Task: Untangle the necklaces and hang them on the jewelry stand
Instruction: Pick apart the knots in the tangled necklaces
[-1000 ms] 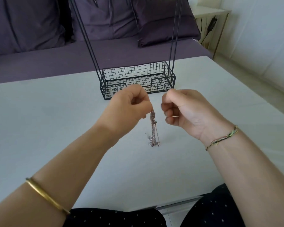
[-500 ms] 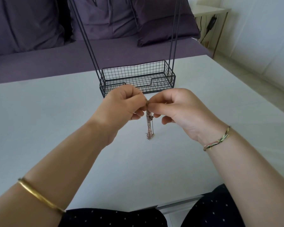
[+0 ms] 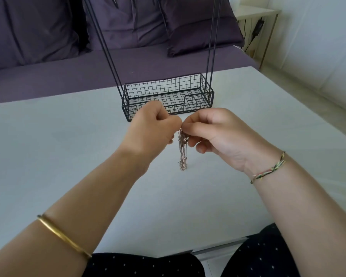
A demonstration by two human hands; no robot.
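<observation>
Centre frame: left hand [image 3: 152,126] and right hand [image 3: 212,132], grips pinching the tangled necklaces [image 3: 182,150] together above the tabletop [image 3: 48,146]; stand [image 3: 168,96] behind them bare in view, so untangling and hanging both remain.

Centre frame, the necklaces [image 3: 182,150] are fine metal chains with a pinkish glint, and behind them the jewelry stand [image 3: 168,90] is thin black wire, matt, on a smooth, matt pale table [image 3: 48,146]. Lower left, a bangle [image 3: 64,238] gleams like polished gold-toned metal. At right a bracelet [image 3: 268,170] is woven thread, and the cushions [image 3: 198,27] up top are purple cloth with a soft sheen.
</observation>
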